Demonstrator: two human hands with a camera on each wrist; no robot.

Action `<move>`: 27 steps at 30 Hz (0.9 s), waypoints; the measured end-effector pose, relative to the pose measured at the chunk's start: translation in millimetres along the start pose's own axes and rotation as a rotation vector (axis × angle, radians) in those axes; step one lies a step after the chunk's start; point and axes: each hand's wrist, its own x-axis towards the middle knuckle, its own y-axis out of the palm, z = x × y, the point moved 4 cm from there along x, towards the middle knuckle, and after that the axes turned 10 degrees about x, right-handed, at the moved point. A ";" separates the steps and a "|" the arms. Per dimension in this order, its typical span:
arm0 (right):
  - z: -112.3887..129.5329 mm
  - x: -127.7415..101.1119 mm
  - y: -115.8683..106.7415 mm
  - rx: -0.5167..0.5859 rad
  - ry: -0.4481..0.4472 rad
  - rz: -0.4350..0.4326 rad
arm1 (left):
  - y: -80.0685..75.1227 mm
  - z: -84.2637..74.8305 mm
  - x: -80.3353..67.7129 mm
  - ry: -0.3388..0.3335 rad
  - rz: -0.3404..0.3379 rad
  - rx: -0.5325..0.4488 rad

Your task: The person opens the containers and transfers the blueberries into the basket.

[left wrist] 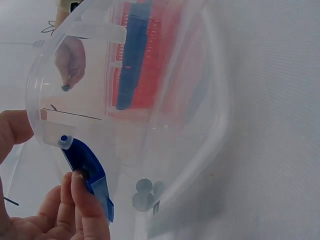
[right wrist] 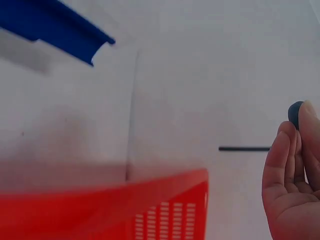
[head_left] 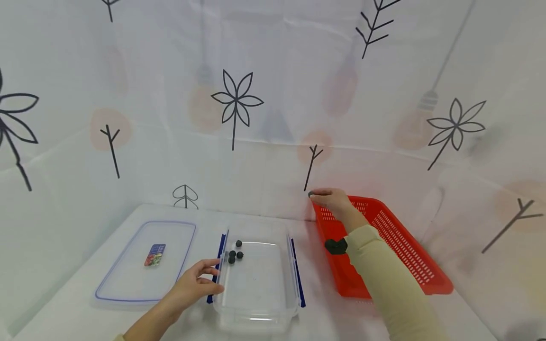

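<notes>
While the left hand point(head_left: 194, 282) rests at the near left wall of the clear plastic container point(head_left: 257, 303), its fingers point(left wrist: 86, 200) lie loosely extended against the blue latch point(left wrist: 89, 172) on that side, touching it without closing around it. The right hand point(head_left: 333, 200) is raised above the far left corner of the red perforated basket point(head_left: 409, 258), and its fingertips pinch a small dark ball point(head_left: 311, 193). The ball is round, matte and dark blue-grey, and most of it is covered by the fingertips; the right wrist view shows only its rounded edge point(right wrist: 295, 113) beyond them. Four like balls point(head_left: 235, 253) lie clustered in the far left corner of the container, close together. The container's lid point(head_left: 128, 279) lies flat on the white table point(head_left: 64, 308) to the left of the container, bearing a small coloured label point(head_left: 155, 254). A dark band point(head_left: 337, 246) sits on the right wrist at the cuff of a beige sleeve point(head_left: 392, 289).
</notes>
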 end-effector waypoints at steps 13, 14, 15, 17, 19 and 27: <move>-53.8 -20.6 -87.5 -0.077 0.040 -0.049 | -2.0 0.2 0.5 0.000 0.006 0.005; -58.4 -21.6 -92.0 -0.075 0.055 -0.055 | -2.0 0.2 0.6 -0.001 0.005 0.004; -62.5 -22.9 -95.8 -0.076 0.065 -0.058 | -2.0 0.2 0.7 -0.001 0.005 0.003; -69.0 -25.8 -102.4 -0.060 0.066 -0.050 | -2.1 0.0 0.6 0.000 0.005 -0.002; -74.3 -29.5 -109.0 -0.055 0.053 -0.044 | -2.3 -0.2 0.4 -0.001 0.005 -0.002; -90.7 -38.3 -127.5 0.011 0.096 -0.062 | -2.7 -0.8 0.2 -0.009 0.002 0.000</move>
